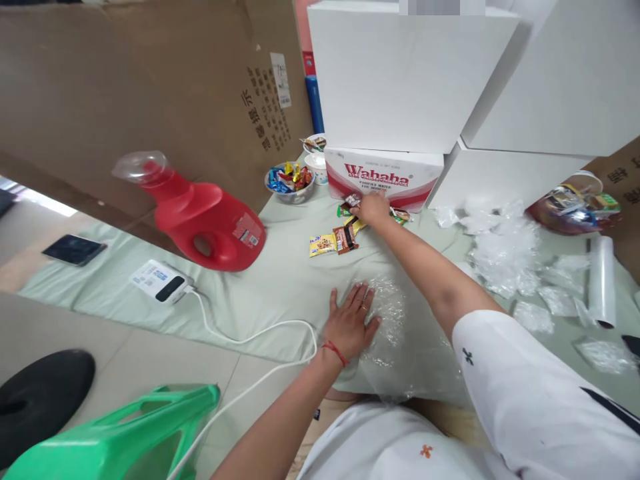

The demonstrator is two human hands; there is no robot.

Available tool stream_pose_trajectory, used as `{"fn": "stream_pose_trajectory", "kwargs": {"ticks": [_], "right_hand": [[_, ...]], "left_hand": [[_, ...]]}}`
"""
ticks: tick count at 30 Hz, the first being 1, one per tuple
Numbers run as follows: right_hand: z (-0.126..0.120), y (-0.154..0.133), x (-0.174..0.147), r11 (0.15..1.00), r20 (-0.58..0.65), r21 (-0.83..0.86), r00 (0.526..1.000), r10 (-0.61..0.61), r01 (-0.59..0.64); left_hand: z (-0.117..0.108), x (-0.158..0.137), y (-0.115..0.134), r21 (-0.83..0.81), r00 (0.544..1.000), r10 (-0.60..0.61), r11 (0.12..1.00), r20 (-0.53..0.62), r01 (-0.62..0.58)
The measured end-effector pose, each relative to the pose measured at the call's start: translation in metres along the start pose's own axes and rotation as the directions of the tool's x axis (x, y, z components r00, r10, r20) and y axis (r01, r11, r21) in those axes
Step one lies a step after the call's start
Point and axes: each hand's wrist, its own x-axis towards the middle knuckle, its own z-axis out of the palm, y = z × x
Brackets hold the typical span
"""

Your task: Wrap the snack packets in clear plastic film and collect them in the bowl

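My left hand lies flat with fingers spread, partly on the pale green cloth and touching the edge of a sheet of clear plastic film. Farther off, my right hand reaches to the small snack packets in front of the Wahaha box. Its fingers are closed at a dark brown snack packet; the hand covers part of the pile. Nearer me lie a yellow snack packet and a brown and orange packet. Behind my right hand, a green packet partly shows.
White boxes stand on the Wahaha carton. Left are a bowl of wrapped sweets, a red jug and a white device with a cable. Right are crumpled clear wrapped pieces and a film roll.
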Motion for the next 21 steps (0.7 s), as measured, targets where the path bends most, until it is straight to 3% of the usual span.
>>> {"fn": "stream_pose_trajectory", "kwargs": {"ticks": [4,8,11,15,18,21], "right_hand": [[0.011,-0.019,0.019,0.998,0.175,-0.047,0.984,0.043,-0.035],[-0.002,0.008,-0.008,0.999,0.116,0.014,0.993,-0.038,0.037],[-0.016,0.059,-0.071,0.967,0.004,0.129,0.975,-0.220,0.218],[-0.027,0.130,-0.191,0.872,0.025,0.303,0.912,-0.409,0.383],[-0.024,0.153,-0.261,0.856,0.109,0.343,0.889,-0.445,0.387],[-0.009,0.154,-0.291,0.867,0.158,0.329,0.883,-0.442,0.375]], "left_hand": [[-0.001,0.000,0.000,-0.002,1.000,0.008,1.000,0.000,-0.008],[-0.002,0.000,0.000,-0.011,1.000,-0.003,1.000,-0.014,0.002],[-0.002,0.000,0.000,-0.034,1.000,0.002,0.999,-0.025,-0.002],[-0.001,0.001,-0.001,-0.057,1.000,-0.012,0.998,-0.027,0.010],[0.000,0.003,0.000,-0.050,0.999,-0.034,0.998,-0.016,0.033],[0.000,0.004,0.001,-0.025,0.999,-0.050,0.998,-0.009,0.050]]}}
